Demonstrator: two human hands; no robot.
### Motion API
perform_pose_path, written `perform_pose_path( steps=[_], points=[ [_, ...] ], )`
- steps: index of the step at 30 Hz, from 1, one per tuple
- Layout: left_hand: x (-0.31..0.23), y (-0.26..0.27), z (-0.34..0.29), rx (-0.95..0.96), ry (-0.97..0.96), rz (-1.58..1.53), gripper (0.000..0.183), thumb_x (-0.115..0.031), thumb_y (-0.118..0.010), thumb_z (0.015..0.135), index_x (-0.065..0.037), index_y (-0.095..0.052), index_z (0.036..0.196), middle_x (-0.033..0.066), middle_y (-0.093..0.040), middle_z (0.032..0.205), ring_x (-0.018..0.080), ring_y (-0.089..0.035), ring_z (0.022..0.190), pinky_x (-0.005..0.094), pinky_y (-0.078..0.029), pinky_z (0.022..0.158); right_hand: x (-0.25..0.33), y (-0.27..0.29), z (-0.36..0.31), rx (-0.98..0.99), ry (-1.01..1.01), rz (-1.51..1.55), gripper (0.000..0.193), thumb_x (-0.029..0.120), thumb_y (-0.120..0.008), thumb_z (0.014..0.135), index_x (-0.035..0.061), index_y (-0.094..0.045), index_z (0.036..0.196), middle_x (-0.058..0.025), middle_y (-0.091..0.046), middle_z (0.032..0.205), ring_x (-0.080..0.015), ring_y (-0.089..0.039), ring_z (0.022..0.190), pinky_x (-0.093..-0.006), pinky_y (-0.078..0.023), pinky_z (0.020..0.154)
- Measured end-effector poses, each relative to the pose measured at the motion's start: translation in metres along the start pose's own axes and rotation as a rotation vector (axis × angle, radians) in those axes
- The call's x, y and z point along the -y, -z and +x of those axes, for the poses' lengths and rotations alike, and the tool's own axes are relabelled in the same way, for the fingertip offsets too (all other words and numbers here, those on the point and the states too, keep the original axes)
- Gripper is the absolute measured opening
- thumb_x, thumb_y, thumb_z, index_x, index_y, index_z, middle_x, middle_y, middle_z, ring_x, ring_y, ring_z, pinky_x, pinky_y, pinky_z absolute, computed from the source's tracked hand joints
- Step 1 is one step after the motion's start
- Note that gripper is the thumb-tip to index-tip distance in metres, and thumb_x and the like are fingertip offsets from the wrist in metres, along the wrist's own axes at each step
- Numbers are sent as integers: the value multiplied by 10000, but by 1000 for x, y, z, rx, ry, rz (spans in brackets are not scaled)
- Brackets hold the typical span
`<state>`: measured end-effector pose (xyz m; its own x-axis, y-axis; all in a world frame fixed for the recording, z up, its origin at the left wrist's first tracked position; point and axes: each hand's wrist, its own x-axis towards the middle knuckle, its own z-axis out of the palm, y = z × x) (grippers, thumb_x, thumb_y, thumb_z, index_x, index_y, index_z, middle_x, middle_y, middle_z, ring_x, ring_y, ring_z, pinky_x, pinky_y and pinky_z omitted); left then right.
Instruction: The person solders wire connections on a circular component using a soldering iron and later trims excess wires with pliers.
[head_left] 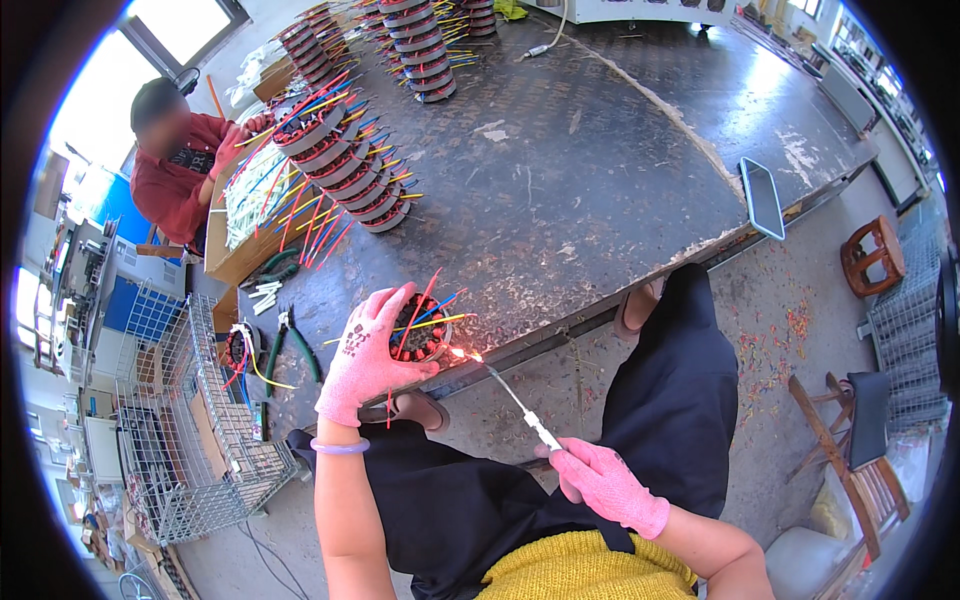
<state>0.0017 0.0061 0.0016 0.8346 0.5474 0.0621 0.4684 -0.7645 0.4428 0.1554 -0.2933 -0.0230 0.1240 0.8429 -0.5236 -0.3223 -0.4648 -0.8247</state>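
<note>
In a pink glove, my left hand [366,352] grips a ring-shaped motor stator [428,345] at the table's near edge. Red windings line the ring, and red, blue and yellow wires stick out of it. My right hand [608,487], gloved in pink too, is closed round the white handle of a slim torch [541,430]. From the torch's thin bent metal tip a small orange flame reaches the stator's right side. Left of my left hand lie green-handled cutters [292,343] and short white sleeves [265,295].
Tall stacks of wired stators [350,175] rise on the dark table [540,220]. A carton of white sleeves [250,205] stands by a co-worker in red [180,170]. At the right edge lies a phone-like device [762,198]. A wire cart [200,430] is left; a wooden stool [872,253] right.
</note>
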Motion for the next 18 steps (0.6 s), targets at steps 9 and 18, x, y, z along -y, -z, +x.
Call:
perform_pose_path(
  steps=[9, 18],
  points=[
    [-1, -2, -1, -9, 16, 3, 964, -317, -903, 580, -60, -492, 1414, 163, -514, 1345, 376, -487, 1258, 450, -393, 1087, 0, 0, -1, -4, -40, 97, 329, 250, -486, 1055, -2, -619, 1219, 29, -477, 683, -57, -442, 586, -243, -382, 555],
    [-3, -2, -2, -1, -102, 2, 917, -258, -883, 561, -91, -526, 1389, 165, -509, 1330, 373, -470, 1254, 462, -374, 1105, -4, 2, 2, -17, 26, 65, 369, 275, -476, 1055, -6, -601, 1258, 25, -488, 683, -61, -446, 603, -244, -380, 569]
  ],
)
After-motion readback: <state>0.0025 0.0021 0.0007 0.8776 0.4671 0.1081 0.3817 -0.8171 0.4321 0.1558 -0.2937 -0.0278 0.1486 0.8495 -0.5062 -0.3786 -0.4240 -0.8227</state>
